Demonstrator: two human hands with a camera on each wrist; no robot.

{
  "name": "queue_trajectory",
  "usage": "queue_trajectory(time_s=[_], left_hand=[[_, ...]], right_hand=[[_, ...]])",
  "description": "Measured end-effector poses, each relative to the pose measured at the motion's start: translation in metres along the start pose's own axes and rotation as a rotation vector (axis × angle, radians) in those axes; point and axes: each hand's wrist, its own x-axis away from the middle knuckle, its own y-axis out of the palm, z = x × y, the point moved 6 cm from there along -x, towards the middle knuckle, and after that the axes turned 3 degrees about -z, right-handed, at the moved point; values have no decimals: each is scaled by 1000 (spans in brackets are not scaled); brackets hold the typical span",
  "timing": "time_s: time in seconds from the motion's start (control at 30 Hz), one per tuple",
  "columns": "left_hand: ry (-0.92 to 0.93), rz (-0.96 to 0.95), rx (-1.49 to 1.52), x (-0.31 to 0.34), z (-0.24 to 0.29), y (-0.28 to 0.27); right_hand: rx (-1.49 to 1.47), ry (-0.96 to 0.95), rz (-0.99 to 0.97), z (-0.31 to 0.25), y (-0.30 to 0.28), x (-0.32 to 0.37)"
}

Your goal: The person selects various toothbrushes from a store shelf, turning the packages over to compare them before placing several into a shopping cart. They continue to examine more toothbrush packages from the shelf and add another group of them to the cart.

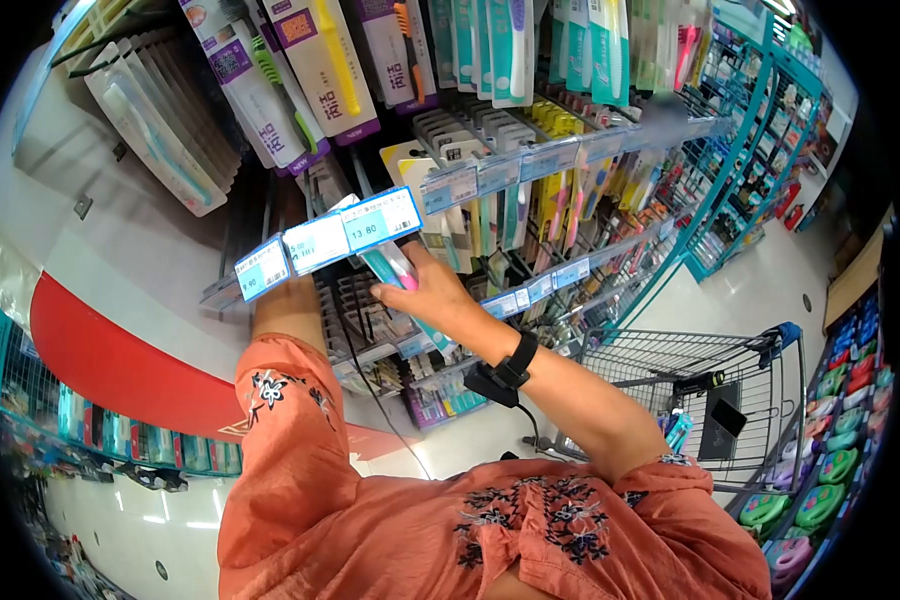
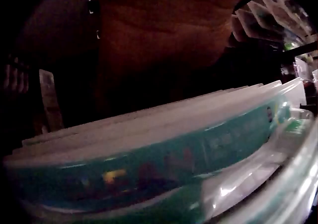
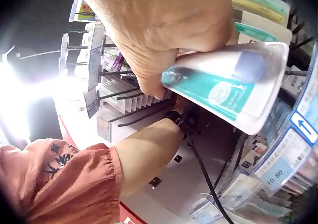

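Observation:
My right hand point(image 1: 432, 292) pinches a teal-and-white toothbrush package point(image 3: 218, 87) between thumb and fingers, just below the price labels point(image 1: 378, 222). In the right wrist view that hand point(image 3: 166, 23) lies over the package's top edge. My left forearm point(image 1: 288, 308) reaches up behind the labels among the hooks, with the hand mostly hidden there. Dark, creased skin of the left hand point(image 2: 166, 28) fills the upper left wrist view, above a row of teal-edged packages point(image 2: 164, 164); its fingers cannot be made out.
Toothbrush packs point(image 1: 315, 70) hang above on hooks, with more racks and label strips point(image 1: 530, 162) to the right. A wire shopping cart point(image 1: 690, 400) stands at the lower right, holding a few items. A black cable hangs from the left wrist.

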Motion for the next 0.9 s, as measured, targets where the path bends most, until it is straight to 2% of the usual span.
queue_trajectory(time_s=[0.3, 0.43, 0.47, 0.9], left_hand=[[20, 8, 17, -2, 1, -3], [39, 16, 32, 2, 6, -7], [42, 19, 33, 2, 7, -10], [103, 35, 141, 37, 18, -10]], right_hand=[[48, 40, 12, -2, -2, 7], [97, -61, 82, -10, 1, 4], [98, -19, 62, -9, 3, 4], [275, -92, 185, -12, 22, -12]])
